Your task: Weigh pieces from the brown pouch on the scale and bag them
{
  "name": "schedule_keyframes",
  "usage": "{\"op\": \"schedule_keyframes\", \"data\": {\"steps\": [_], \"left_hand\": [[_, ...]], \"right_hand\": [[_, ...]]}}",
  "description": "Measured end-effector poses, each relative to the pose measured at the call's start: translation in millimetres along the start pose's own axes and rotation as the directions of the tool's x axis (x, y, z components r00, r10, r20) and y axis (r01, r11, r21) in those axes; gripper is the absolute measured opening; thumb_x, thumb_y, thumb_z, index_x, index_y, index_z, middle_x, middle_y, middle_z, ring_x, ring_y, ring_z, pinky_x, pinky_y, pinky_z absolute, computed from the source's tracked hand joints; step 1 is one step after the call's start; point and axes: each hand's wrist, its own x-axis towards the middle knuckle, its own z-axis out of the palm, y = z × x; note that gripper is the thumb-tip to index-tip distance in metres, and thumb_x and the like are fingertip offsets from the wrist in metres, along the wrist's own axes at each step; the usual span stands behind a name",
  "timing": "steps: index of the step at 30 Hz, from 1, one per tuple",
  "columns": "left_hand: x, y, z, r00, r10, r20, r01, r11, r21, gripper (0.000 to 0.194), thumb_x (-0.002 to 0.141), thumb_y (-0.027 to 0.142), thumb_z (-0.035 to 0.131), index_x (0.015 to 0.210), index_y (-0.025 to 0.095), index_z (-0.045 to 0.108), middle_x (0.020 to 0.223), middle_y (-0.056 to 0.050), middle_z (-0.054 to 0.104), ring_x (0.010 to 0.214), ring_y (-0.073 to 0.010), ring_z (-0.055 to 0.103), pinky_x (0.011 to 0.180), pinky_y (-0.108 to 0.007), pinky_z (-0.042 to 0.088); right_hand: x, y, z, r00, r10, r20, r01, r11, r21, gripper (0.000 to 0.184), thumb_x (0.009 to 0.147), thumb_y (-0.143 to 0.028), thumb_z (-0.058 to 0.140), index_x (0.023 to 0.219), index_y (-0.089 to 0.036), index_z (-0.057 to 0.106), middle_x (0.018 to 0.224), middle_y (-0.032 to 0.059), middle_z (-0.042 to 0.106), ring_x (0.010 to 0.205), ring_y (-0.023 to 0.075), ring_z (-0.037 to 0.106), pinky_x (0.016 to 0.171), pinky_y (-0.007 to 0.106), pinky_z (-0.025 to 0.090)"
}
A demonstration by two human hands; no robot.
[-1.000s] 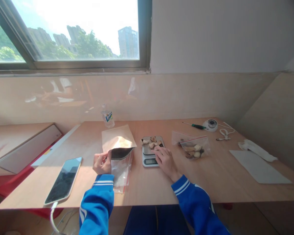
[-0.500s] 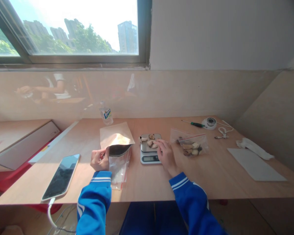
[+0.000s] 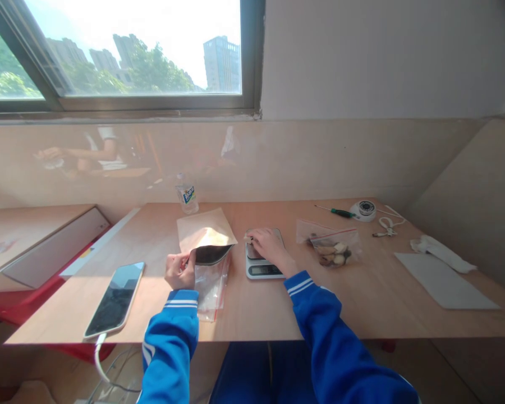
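Note:
My left hand [image 3: 180, 270] pinches the near edge of a brown kraft paper bag [image 3: 204, 227], whose dark mouth gapes toward me. Beneath that bag lie clear zip bags [image 3: 210, 292] with red seals. Over the small digital kitchen scale [image 3: 252, 271], my right hand [image 3: 271, 247] has its fingers curled round pale, dark-edged pieces that look like dried mushroom slices [image 3: 248, 239]. The hand covers most of the weighing plate, so how many pieces it holds is hidden. To its right rests a zip bag of similar dried pieces [image 3: 335, 252], overlapping another clear bag [image 3: 306, 231].
A phone [image 3: 116, 300] on a white cable lies at left. Behind the paper bag stands a clear bottle [image 3: 188, 195]. At the far right are a green-handled screwdriver [image 3: 342, 213], a white dome camera [image 3: 364, 210], a grey sheet [image 3: 444, 280] and white wrapping [image 3: 444, 252].
My right hand has moved left across the scale and closed round the pieces on its plate. My left hand keeps its pinch on the paper bag. The view has shifted slightly.

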Motion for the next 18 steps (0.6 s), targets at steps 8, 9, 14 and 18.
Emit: {"op": "schedule_keyframes", "data": {"steps": [8,9,14,18], "left_hand": [[-1.4,-0.4,0.8,0.999,0.031,0.01,-0.031,0.999,0.005,0.028,0.076,0.042,0.068,0.065,0.016,0.067,0.059,0.003,0.049,0.048,-0.0063,0.04,0.048,-0.02,0.037],[-1.6,-0.2,0.9,0.999,0.031,0.012,-0.031,0.999,0.007,0.029,0.076,0.042,0.068,0.065,0.016,0.067,0.059,0.003,0.049,0.048,-0.0064,0.04,0.047,-0.02,0.036],[-2.3,-0.4,-0.1,0.999,0.037,0.009,-0.037,0.999,-0.003,0.03,0.078,0.043,0.067,0.065,0.016,0.066,0.057,0.002,0.048,0.047,-0.0073,0.039,0.046,-0.022,0.035],[-3.5,-3.8,-0.9,0.997,0.051,0.05,-0.05,0.999,-0.018,0.026,0.08,0.04,0.065,0.068,0.017,0.066,0.057,0.002,0.048,0.049,-0.0085,0.043,0.049,-0.023,0.038]], "right_hand": [[-32.0,-76.6,12.1,0.948,-0.119,-0.295,0.19,0.956,0.224,0.026,0.087,-0.007,0.041,0.095,-0.018,0.063,0.096,0.0069,0.063,0.097,0.0182,0.058,0.085,0.032,0.05],[-31.5,-89.6,20.1,0.951,-0.166,-0.262,0.234,0.939,0.253,0.027,0.087,-0.007,0.041,0.098,-0.018,0.063,0.1,0.0068,0.063,0.099,0.0173,0.058,0.086,0.03,0.05],[3.4,-122.4,71.8,0.998,0.0,-0.062,0.008,0.99,0.141,0.029,0.084,-0.005,0.046,0.107,-0.012,0.06,0.11,0.0149,0.063,0.101,0.0229,0.06,0.083,0.033,0.054],[51.1,-119.1,105.5,0.999,0.047,0.007,-0.047,0.992,0.117,0.02,0.079,-0.003,0.052,0.094,-0.011,0.064,0.086,0.0129,0.068,0.083,0.0237,0.064,0.077,0.037,0.054]]}}
